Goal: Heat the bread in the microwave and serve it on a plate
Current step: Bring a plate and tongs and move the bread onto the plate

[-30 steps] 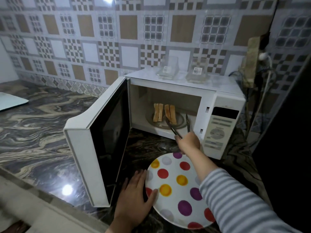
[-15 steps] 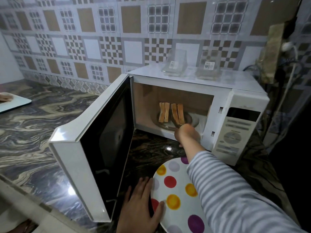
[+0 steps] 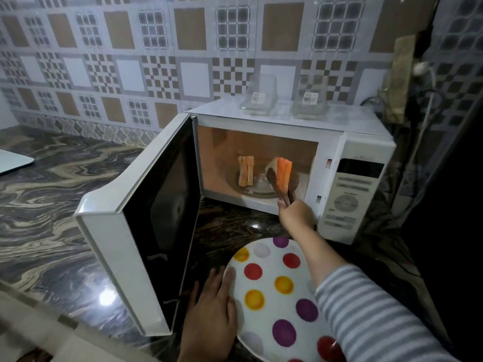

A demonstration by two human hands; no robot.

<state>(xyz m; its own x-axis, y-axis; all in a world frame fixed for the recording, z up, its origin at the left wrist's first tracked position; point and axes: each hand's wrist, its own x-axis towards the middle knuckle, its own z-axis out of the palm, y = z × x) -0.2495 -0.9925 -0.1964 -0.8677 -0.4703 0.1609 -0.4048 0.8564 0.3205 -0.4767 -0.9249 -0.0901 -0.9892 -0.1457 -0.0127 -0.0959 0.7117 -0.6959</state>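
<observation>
Bread's heated, I judge; my right hand point(image 3: 296, 215) grips tongs point(image 3: 283, 185) pinching one bread pair point(image 3: 283, 173) inside the microwave point(image 3: 287, 121). Other pair point(image 3: 245, 171) waits on the turntable. My left hand point(image 3: 211, 309) lies flat, fingers straight, steadying the unfilled plate point(image 3: 271, 296).

Dark marbled table point(image 3: 52, 205): white microwave point(image 3: 287, 126) on it, door open; polka-dot plate point(image 3: 274, 304) in front near edge; white board point(image 3: 13, 160) far left; left hand point(image 3: 209, 309) resting beside plate.

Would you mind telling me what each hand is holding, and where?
The right hand grips tongs by their handle end; their tips pinch bread. The left hand rests on the plate rim.
</observation>
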